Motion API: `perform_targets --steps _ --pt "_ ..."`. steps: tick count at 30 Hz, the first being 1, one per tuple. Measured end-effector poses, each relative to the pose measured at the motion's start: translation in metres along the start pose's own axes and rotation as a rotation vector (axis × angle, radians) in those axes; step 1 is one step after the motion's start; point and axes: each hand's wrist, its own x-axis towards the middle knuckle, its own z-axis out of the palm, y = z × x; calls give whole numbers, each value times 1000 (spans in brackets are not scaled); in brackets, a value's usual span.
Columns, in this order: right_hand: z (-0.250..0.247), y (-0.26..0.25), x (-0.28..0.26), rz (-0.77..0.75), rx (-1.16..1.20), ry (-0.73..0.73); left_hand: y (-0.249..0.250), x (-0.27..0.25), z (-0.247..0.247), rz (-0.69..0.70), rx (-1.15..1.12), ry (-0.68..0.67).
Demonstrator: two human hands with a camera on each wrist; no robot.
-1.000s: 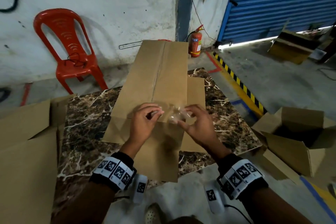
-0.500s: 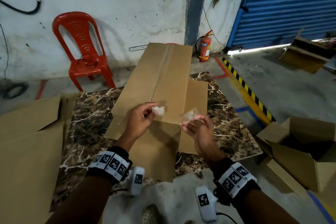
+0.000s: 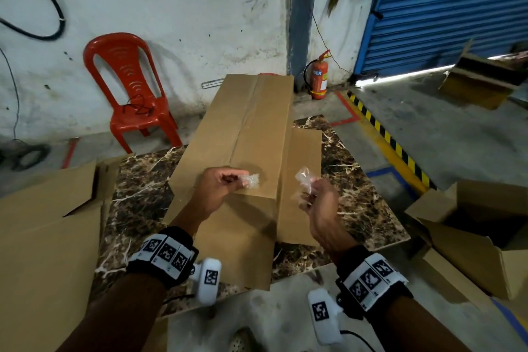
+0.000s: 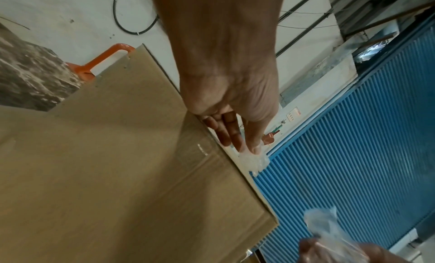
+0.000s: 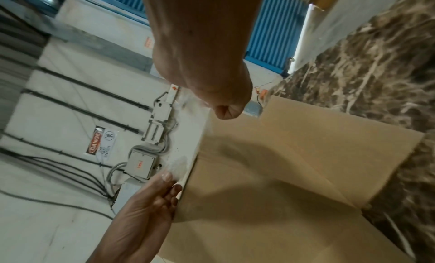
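Observation:
A flattened cardboard box (image 3: 245, 157) lies lengthwise on a dark marble table (image 3: 360, 188). My left hand (image 3: 221, 183) hovers above the box and pinches a small crumpled wad of clear tape (image 3: 251, 180) between thumb and fingers; in the left wrist view the tape wad (image 4: 254, 161) sticks out past the fingertips. My right hand (image 3: 317, 200) is raised a little to the right and pinches a second crumpled piece of clear tape (image 3: 304, 180). The right wrist view shows the flattened box (image 5: 282, 183) below and the left hand (image 5: 150, 198) at lower left.
An orange plastic chair (image 3: 134, 88) stands at the white wall. A red fire extinguisher (image 3: 318, 78) sits by the blue roller shutter (image 3: 445, 6). Cardboard sheets (image 3: 48, 226) lie at left and open boxes (image 3: 485, 234) at right. Yellow-black hazard tape (image 3: 391, 143) runs across the floor.
My hands were together over the box, holding one clear piece of tape. They have pulled apart, each now holding its own piece. The head view has tilted up slightly.

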Motion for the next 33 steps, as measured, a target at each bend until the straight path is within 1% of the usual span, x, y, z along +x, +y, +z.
perform_targets --steps 2,4,6,9,10,11,12,14,15,16,17,18,20,21,22,23,25,26,28,29,31,33 --pt "14 -3 -5 -123 -81 -41 2 -1 2 -22 -53 35" --pt "28 -1 -6 -264 -227 -93 6 -3 5 -40 -142 95" --pt "43 3 -6 -373 -363 -168 9 -5 8 -48 -220 150" --pt "63 9 -4 -414 -452 -300 17 -6 11 -48 -274 228" --pt "68 10 -4 -424 -496 -337 20 -5 10 -50 -298 235" --pt "74 11 -2 -444 -552 -364 23 -3 5 -56 -327 220" --pt "77 10 0 -471 -603 -377 28 -2 1 -66 -363 175" --pt "87 9 5 -502 -641 -367 35 2 -12 -84 -402 38" --pt "91 7 7 -504 -624 -354 37 5 -21 -87 -390 -11" --pt "96 7 10 -500 -596 -333 37 9 -30 -86 -357 -29" --pt "98 5 13 -505 -584 -298 35 14 -38 -73 -293 -4" --pt "101 4 16 -524 -606 -243 30 18 -48 -46 -203 54" --pt "103 3 23 -564 -779 -134 14 28 -65 45 34 182" --pt "104 6 25 -572 -896 -98 3 31 -73 86 159 204" --pt "103 7 27 -575 -998 -74 -4 31 -77 120 267 189" --pt "104 11 28 -583 -1082 -60 -13 31 -81 147 343 144" --pt "105 21 28 -647 -1207 -70 -26 29 -86 225 430 40" --pt "104 26 28 -685 -1244 -93 -32 26 -88 280 467 21" --pt "102 33 29 -731 -1318 -137 -39 21 -88 368 525 26" --pt "101 37 30 -757 -1377 -157 -42 20 -89 384 533 29" --pt "98 41 31 -807 -1486 -211 -46 17 -89 401 546 50" --pt "98 39 32 -804 -1499 -230 -49 8 -84 388 557 132"
